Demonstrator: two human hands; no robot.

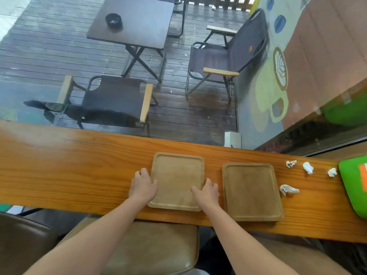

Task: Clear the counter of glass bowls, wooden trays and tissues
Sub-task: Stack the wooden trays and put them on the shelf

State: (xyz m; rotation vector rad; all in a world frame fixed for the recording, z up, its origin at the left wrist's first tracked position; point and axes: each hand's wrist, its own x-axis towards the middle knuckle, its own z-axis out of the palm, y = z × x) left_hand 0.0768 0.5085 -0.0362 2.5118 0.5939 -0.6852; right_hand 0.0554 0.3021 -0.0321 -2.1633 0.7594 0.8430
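Note:
Two wooden trays lie side by side on the long wooden counter. My left hand grips the left edge of the left tray, thumb over its rim. At the same tray's right edge, my right hand grips with the thumb on the tray's inside. The right tray lies untouched, its near edge at the counter's front. Several crumpled white tissues lie to its right: one close by, others farther back. No glass bowl is in view.
A green tray with an orange patch sits at the counter's far right end. A small white box stands at the counter's back edge. Brown padded stools are below me. Behind the glass are folding chairs and a table with an ashtray.

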